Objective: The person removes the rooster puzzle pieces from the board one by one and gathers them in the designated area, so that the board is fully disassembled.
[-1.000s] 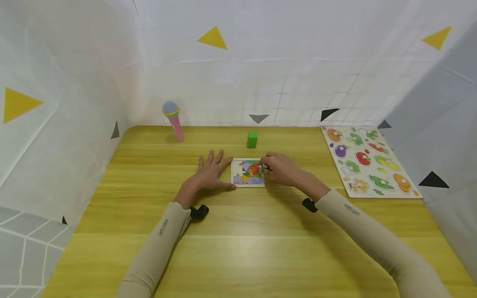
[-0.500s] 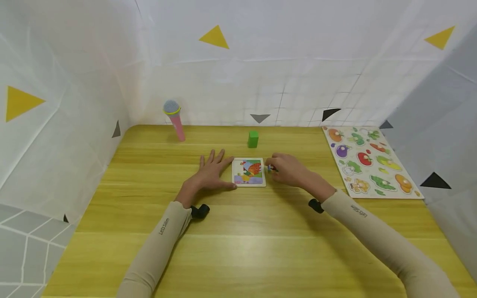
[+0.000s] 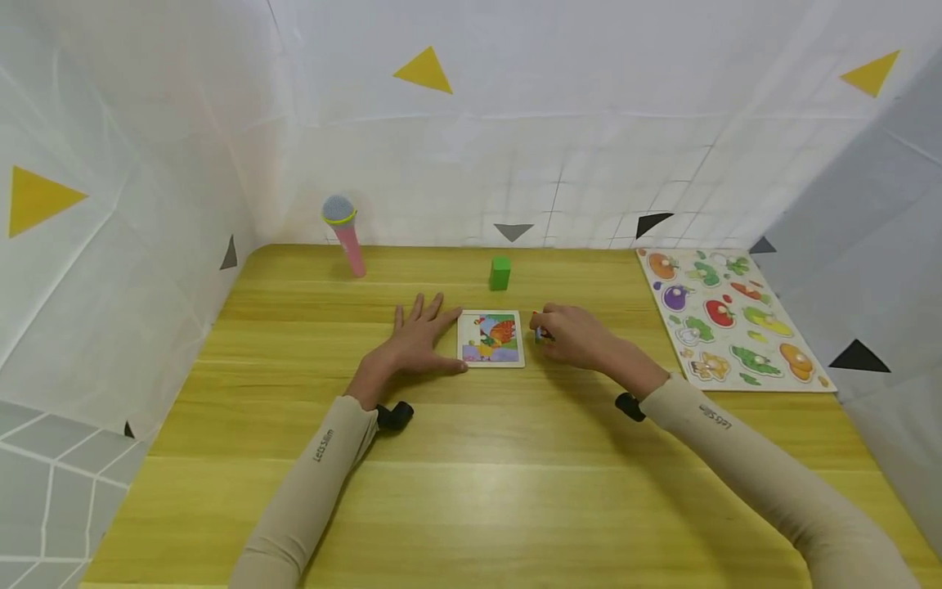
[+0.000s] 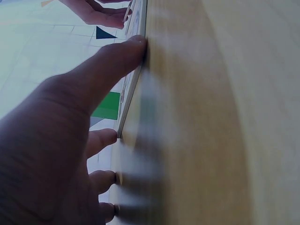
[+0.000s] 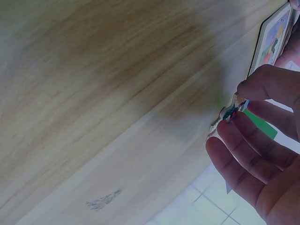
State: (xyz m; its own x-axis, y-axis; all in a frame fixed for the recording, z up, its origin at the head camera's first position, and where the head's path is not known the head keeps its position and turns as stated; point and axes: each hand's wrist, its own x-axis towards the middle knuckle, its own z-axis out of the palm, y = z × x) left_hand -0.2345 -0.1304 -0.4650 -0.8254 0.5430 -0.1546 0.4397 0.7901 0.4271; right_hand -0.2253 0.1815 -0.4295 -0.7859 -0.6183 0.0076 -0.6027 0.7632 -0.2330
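Observation:
A small square picture puzzle [image 3: 491, 339] in a white frame lies flat on the wooden table, showing an orange bird-like figure. My left hand [image 3: 415, 343] rests beside its left edge, fingers spread; thumb and index fingertips touch the frame's left corners. Just right of the puzzle, my right hand [image 3: 577, 335] pinches a small colourful puzzle piece [image 5: 229, 112] between thumb and fingers. In the right wrist view that piece stands on edge close to the table, partly covered by the fingertips; whether it touches the table I cannot tell.
Behind the puzzle stands a green block [image 3: 500, 275]. A pink toy microphone [image 3: 347, 241] with a grey head stands at the back left. On the right lies a vegetable peg board [image 3: 724, 339]. White sheeting [image 3: 471, 164] walls off the table's back and sides.
My right hand has drawn back to the right from the puzzle's right edge, keeping the puzzle piece in its fingers. The left hand stays at the frame's left side.

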